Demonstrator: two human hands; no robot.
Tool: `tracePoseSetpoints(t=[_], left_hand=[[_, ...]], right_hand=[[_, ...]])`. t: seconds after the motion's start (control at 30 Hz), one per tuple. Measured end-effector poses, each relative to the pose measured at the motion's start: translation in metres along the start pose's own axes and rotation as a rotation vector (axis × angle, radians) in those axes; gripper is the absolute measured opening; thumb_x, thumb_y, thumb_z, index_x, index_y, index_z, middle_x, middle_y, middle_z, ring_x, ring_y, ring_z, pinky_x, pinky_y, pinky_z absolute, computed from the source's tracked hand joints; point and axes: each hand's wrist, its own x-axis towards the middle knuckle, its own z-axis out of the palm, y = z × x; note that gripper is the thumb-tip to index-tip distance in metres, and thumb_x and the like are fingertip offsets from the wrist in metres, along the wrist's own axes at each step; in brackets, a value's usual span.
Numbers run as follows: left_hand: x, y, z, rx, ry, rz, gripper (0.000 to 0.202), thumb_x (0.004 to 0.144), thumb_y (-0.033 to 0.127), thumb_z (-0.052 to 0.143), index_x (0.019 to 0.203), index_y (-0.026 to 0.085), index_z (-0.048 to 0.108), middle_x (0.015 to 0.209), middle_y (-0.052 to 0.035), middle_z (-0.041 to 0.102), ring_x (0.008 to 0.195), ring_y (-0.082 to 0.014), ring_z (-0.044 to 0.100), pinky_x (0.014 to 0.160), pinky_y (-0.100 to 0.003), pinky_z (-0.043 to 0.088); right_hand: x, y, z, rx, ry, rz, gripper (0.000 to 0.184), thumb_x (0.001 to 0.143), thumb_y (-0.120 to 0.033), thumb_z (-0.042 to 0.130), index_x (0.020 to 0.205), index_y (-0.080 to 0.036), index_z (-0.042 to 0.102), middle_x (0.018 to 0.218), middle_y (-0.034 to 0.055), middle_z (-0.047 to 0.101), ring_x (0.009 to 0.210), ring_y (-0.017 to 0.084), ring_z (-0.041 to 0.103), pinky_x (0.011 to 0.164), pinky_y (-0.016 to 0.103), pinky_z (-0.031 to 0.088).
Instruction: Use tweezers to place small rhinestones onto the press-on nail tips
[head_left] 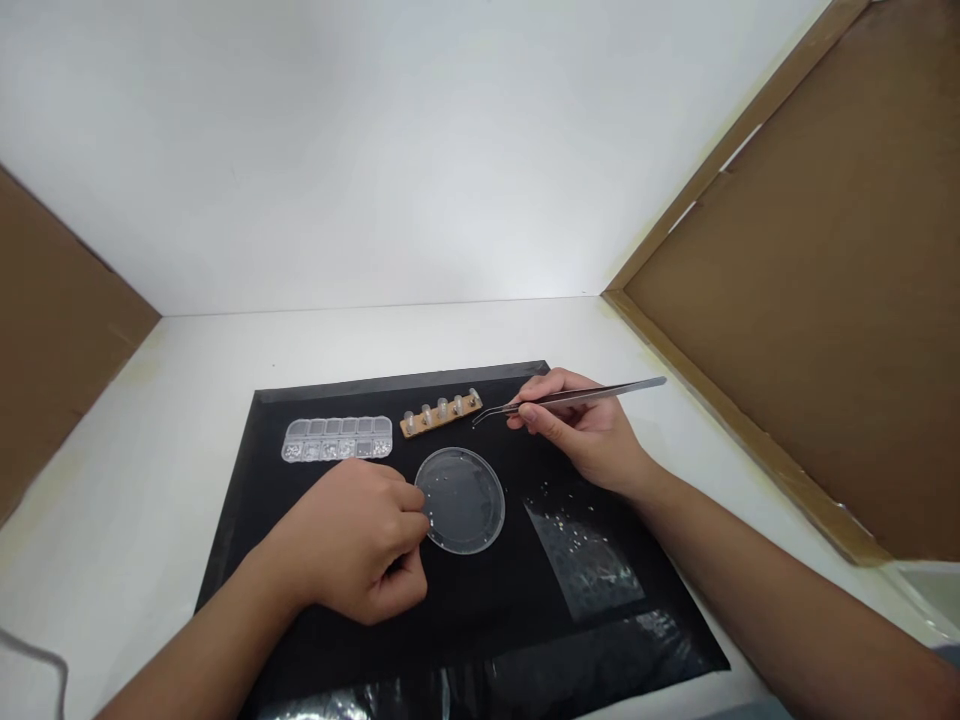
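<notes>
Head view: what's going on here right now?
A person's right hand holds long tweezers, their bent tips near the right end of a tan strip bearing five clear pieces. The left hand is curled at the left rim of a clear round dish; whether it touches is unclear. Small bits lie scattered right of the dish, and a compartment case sits left of the strip.

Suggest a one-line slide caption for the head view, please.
Right hand holding tweezers near a strip of clear nail tips, left hand at the edge of a round dish.
</notes>
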Motion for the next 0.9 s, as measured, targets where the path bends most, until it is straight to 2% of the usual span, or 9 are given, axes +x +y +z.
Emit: tracePoseSetpoints(t=[0.3,0.6,0.73,0.9], left_hand=[[-0.002,0.0,0.0,0.003,-0.004,0.0,0.018,0.071,0.017,0.052,0.061,0.02,0.038,0.059,0.0018,0.046,0.054,-0.0135,0.027,0.051,-0.034,0.018],[-0.001,0.0,0.001,0.027,0.011,0.013,0.016,0.071,0.017,0.053,0.06,0.02,0.042,0.06,0.0013,0.047,0.052,-0.013,0.032,0.051,-0.034,0.019],[-0.001,0.0,0.001,0.041,0.009,0.015,0.015,0.071,0.017,0.052,0.06,0.02,0.043,0.059,0.0011,0.048,0.052,-0.0131,0.033,0.05,-0.034,0.019],[0.0,0.001,-0.001,0.035,-0.003,0.016,0.014,0.071,0.017,0.052,0.06,0.02,0.044,0.059,0.0006,0.049,0.051,-0.0131,0.033,0.051,-0.033,0.019]], right_hand=[[0.003,0.002,0.0,0.001,0.055,0.016,0.026,0.089,-0.04,0.087,0.097,-0.021,0.071,0.089,0.0049,0.078,0.078,0.018,0.08,0.058,0.024,0.061],[0.004,0.003,-0.005,-0.055,0.046,-0.019,0.027,0.09,-0.041,0.087,0.1,-0.021,0.072,0.092,0.0067,0.079,0.084,0.021,0.081,0.068,0.029,0.066],[0.004,0.008,-0.004,-0.04,0.035,-0.016,0.024,0.09,-0.037,0.087,0.103,-0.022,0.073,0.099,0.0063,0.081,0.088,0.02,0.082,0.076,0.031,0.069],[0.005,0.013,0.0,-0.037,0.029,-0.005,0.024,0.091,-0.036,0.086,0.104,-0.021,0.073,0.102,0.0072,0.081,0.089,0.019,0.082,0.078,0.031,0.07]])
